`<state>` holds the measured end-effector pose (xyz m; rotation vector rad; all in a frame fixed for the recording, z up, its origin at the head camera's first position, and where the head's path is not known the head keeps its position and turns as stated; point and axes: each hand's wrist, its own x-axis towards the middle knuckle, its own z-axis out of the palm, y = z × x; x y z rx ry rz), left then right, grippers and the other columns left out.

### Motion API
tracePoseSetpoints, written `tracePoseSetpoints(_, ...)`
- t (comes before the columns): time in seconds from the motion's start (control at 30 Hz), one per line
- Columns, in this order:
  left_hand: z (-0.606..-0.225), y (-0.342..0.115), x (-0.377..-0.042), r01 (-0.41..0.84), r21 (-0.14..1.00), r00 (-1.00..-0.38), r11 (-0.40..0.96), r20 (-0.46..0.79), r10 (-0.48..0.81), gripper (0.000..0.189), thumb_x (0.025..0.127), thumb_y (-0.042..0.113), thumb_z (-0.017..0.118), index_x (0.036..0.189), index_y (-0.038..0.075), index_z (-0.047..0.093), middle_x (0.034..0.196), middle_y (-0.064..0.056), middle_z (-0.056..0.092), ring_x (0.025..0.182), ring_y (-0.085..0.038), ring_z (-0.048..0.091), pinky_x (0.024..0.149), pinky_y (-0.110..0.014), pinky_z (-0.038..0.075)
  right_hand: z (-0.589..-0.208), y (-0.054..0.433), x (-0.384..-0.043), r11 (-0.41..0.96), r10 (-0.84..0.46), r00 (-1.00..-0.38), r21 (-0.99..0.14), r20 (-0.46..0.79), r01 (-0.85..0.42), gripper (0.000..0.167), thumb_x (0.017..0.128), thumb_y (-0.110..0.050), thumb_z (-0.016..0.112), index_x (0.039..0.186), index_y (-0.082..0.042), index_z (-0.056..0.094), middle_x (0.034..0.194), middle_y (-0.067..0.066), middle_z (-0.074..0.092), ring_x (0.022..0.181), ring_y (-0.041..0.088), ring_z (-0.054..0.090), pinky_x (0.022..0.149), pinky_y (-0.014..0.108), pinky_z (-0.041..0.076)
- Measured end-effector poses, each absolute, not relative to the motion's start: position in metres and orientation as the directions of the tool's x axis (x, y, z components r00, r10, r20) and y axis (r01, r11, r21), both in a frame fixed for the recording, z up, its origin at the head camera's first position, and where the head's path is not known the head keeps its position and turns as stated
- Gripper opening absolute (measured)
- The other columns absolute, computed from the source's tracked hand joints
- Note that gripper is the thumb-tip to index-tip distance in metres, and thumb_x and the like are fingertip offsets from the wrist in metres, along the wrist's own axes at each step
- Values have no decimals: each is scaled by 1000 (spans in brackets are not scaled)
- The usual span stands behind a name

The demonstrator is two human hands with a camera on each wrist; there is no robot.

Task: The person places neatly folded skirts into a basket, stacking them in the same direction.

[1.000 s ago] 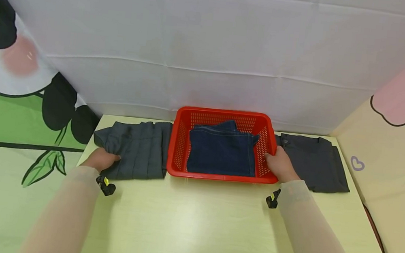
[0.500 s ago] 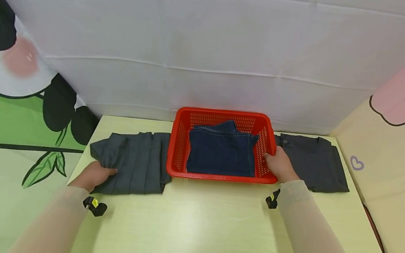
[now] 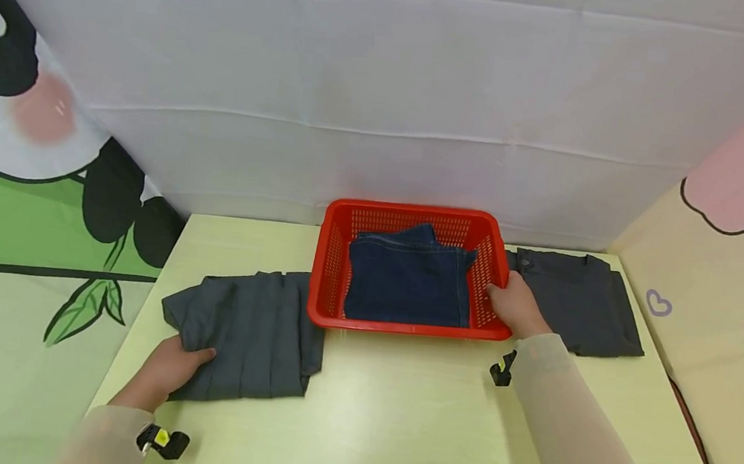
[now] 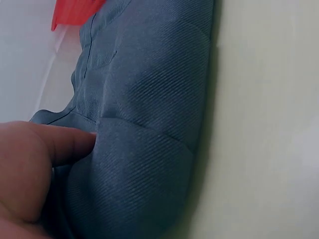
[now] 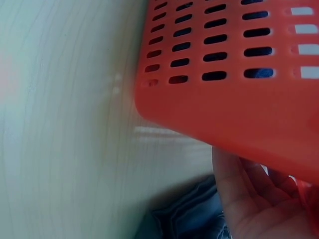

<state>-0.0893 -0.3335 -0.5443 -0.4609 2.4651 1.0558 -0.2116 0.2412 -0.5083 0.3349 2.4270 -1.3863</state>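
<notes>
A slate-grey folded cloth garment with pleat-like creases [image 3: 260, 341] is spread flat on the pale yellow-green table [image 3: 359, 432], to the right of the left fingers and slightly beyond them. Its near left edge is pinched by the left hand [image 3: 167, 369]: the thumb is laid over the cloth, while the other fingers are mostly hidden beneath. Its slightly longer axis is run sideways, away from those fingertips, and its far right corner is brought close to a red perforated plastic basket [image 3: 406, 329]; whether the two touch cannot be told. The garment is thus nearest the left hand, with the basket set between it and the right hand [image 3: 518, 306]. The left forearm is angled in from the near left, the thumb pointed right across the cloth. The right forearm is angled in from the near right, and the basket's right rim is gripped, fingers curled under it. Left of the right fingers, folded dark-blue denim [image 3: 410, 284] is held in the basket; beyond them on the right, a folded charcoal cloth garment [image 3: 583, 305] is laid.
</notes>
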Motion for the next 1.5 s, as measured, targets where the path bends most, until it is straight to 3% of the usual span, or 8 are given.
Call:
tracePoseSetpoints(0.6,-555,-297,-31,-490,620,-853,613,-485,-193,75,99,33,66,140,-23,37,140,-44,44,128,-58,47,106,-64,41,-509,242,-213,492,40,-916,-791,-398,365,51,109,-18,46,151,7,29,136,29,53,113,44,64,91,57,57)
tracePoseSetpoints(1.17,-552,-254,-8,-496,603,-840,624,-515,-170,78,97,36,69,136,-25,40,132,-44,52,122,-58,53,100,-62,47,-507,242,-210,484,47,-912,-789,-408,378,51,110,-18,46,151,5,29,137,29,53,115,44,63,91,57,56)
tracePoseSetpoints(1.5,-556,-233,10,-513,588,-824,625,-542,-166,82,94,38,72,137,-24,41,121,-41,58,107,-59,60,91,-64,51,-507,240,-210,481,39,-914,-794,-404,372,51,110,-18,45,152,5,29,138,30,53,115,44,64,90,58,56)
